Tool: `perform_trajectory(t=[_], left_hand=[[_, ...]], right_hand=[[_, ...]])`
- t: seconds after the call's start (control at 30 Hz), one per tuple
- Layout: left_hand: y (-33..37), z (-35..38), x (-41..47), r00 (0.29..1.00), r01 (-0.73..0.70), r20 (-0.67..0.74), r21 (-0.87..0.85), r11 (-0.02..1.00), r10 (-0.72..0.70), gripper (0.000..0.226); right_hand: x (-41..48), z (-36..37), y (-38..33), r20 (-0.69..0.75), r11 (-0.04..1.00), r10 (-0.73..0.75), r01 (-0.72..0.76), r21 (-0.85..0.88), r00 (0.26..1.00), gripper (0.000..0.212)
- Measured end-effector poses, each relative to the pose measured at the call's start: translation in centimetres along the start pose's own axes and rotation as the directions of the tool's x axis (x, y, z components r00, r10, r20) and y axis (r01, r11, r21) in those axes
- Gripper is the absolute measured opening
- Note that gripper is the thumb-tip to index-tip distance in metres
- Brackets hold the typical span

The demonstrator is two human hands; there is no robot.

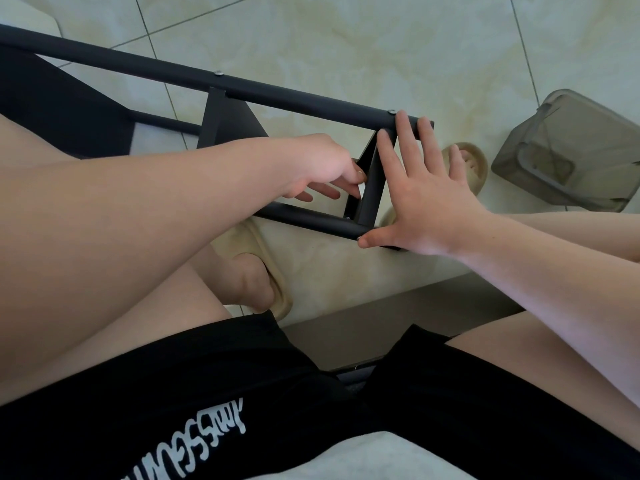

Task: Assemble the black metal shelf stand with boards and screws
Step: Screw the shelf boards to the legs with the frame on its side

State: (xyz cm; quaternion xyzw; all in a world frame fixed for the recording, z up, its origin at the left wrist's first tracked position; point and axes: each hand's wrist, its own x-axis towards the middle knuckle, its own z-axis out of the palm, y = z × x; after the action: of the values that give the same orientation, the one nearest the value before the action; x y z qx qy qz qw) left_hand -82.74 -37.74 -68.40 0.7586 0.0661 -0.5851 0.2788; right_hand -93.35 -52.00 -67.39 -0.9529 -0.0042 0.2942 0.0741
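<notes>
At the end of the stand (277, 98), braces it with flat-spread right hand (426, 199), works left hand (322, 161), grip hidden, behind crossbar (372, 181); likely wants tightening next.

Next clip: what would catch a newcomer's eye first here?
The black metal tube frame runs over the tiled floor at centre, with the right hand spread flat across its end. The left hand reaches in at the crossbar. A grey translucent plastic bin sits at right.

Soft, even daylight — shadows faint, a mild sheen on the floor tiles (363, 53) at upper centre; frame edges bow with wide-angle distortion, lower foreground slightly soft.
</notes>
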Motion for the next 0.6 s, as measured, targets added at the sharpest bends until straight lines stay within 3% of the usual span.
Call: perform_trajectory(t=[0.6], left_hand=[[-0.11, 0.12, 0.26, 0.999, 0.000, 0.035, -0.033, 0.999, 0.002, 0.012]], right_hand=[[-0.02, 0.00, -0.03, 0.006, 1.000, 0.000, 0.000, 0.000, 1.000, 0.144]])
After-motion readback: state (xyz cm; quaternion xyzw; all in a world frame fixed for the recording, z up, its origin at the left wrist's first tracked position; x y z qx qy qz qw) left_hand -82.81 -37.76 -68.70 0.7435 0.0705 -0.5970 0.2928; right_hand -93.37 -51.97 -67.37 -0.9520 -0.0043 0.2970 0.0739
